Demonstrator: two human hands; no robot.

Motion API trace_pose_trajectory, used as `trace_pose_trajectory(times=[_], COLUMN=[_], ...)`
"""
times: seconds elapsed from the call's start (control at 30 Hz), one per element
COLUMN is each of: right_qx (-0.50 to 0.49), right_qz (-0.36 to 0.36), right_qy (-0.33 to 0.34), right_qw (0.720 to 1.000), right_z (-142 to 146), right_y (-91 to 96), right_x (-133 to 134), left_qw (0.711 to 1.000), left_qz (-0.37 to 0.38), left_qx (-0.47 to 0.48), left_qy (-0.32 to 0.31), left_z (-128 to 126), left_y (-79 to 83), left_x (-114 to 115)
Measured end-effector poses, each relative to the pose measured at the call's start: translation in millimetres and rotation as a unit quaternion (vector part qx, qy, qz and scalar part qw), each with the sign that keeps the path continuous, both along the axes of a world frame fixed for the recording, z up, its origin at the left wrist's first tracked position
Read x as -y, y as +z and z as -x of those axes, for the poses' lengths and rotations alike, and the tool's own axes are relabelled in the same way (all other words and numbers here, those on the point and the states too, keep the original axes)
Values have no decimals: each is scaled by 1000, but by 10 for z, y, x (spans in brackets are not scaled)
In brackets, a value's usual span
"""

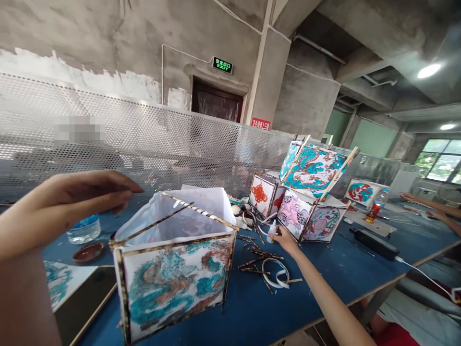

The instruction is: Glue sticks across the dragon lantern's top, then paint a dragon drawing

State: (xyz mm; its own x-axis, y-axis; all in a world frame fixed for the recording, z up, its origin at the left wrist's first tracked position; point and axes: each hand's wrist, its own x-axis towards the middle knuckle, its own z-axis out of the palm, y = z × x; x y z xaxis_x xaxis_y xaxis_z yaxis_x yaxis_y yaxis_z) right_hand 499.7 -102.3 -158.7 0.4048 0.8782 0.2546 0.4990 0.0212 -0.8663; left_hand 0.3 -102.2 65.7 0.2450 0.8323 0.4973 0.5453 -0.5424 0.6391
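Head view: left hand [72,202] was held open and empty above the lantern [173,283]. Bottle [271,231], gripped by right hand [287,239], was best kept upright.

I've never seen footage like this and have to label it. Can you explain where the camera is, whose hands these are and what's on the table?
There is no machine: one camera sits on a person's head and looks down at their own two bare hands. The left hand is open, holds nothing and hovers beside the top of a paper lantern, a box of thin sticks with a painted dragon. The right hand reaches farther out and seems to grip a small white bottle. On the blue table lie loose sticks, a white loop, a water bottle and more painted lanterns. The arms at the far right belong to another person.
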Motion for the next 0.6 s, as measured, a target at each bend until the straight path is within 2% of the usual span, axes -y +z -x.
trace_pose_trajectory(times=[0.1,0.17,0.27,0.37,0.47,0.53,0.6], right_qx=[-18,-26,-12,35,73,82,69], right_qz=[-53,-88,-125,-107,-152,-212,-265], right_qy=[17,33,51,135,133,118,132], right_qw=[998,995,991,984,977,967,953], right_z=[158,323,663,1062,1444,1666,1856], right_y=[195,459,1004,1581,2039,2238,2339], right_x=[37,97,213,278,233,166,98], left_qw=[997,996,994,990,985,981,975], left_qz=[41,23,-23,-29,-27,-29,-29], left_qx=[44,56,13,-62,-91,-93,-95], left_qy=[-38,-62,-107,-126,-141,-168,-200], left_z=[-104,-127,-183,-277,-345,-352,-334], left_y=[74,65,21,-18,-46,-60,-69], left_x=[154,181,180,154,77,7,-53])
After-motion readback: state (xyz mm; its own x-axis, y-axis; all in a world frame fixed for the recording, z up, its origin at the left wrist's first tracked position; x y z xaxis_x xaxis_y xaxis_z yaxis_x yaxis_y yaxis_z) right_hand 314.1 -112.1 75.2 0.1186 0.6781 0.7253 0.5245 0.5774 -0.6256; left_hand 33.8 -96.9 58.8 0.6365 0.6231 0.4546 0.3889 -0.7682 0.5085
